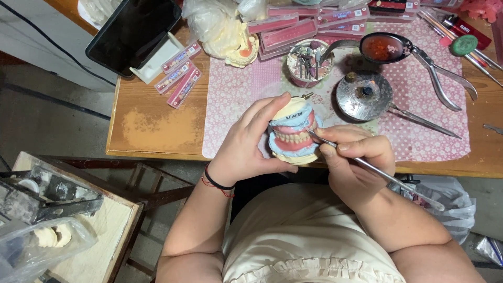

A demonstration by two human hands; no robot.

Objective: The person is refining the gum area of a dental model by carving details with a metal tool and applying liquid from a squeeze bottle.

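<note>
1. While the left hand (pixel 243 152) clamps the denture model (pixel 293 132) above the desk's (pixel 157 126) near edge, wax carving looks underway.
2. Right hand (pixel 353 157) pinches the metal carver (pixel 377 173); its tip meets the teeth, calling for light strokes.

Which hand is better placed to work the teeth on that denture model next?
Right. The right hand holds the thin metal tool, its tip already at the teeth. The left hand is wrapped around the denture model, steadying it.
</note>
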